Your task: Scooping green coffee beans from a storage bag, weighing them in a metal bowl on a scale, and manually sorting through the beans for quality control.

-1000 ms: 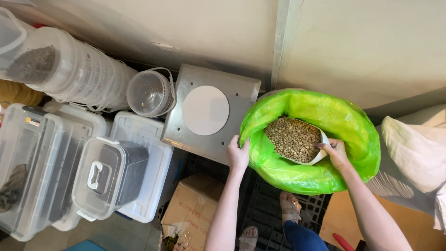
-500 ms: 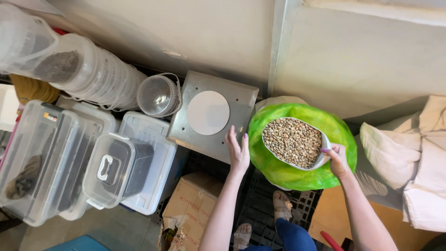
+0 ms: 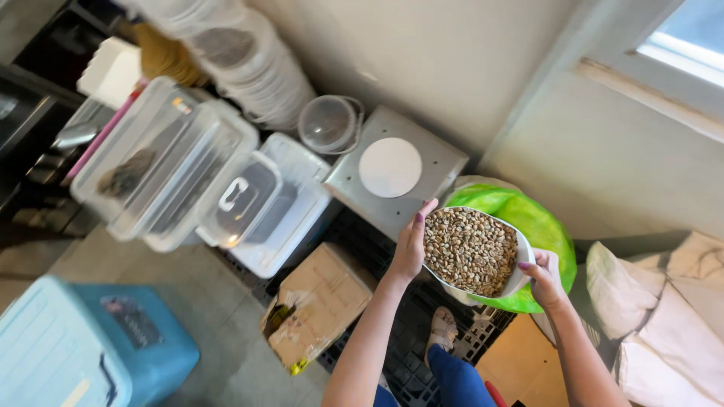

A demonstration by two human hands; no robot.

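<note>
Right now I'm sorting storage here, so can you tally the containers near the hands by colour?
Clear plastic boxes with lids: 3
Clear round tub: 1
White scoop of beans: 1
Green bag: 1
Blue bin: 1
Total: 7

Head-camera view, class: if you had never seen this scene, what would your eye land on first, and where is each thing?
First comes the white scoop, heaped with pale beans, held between the left hand and the right hand at centre right. Just behind it glows a bright green bag, open below the wall. To the left, a square metal scale with a round white plate sits beside clear plastic bins.
</note>
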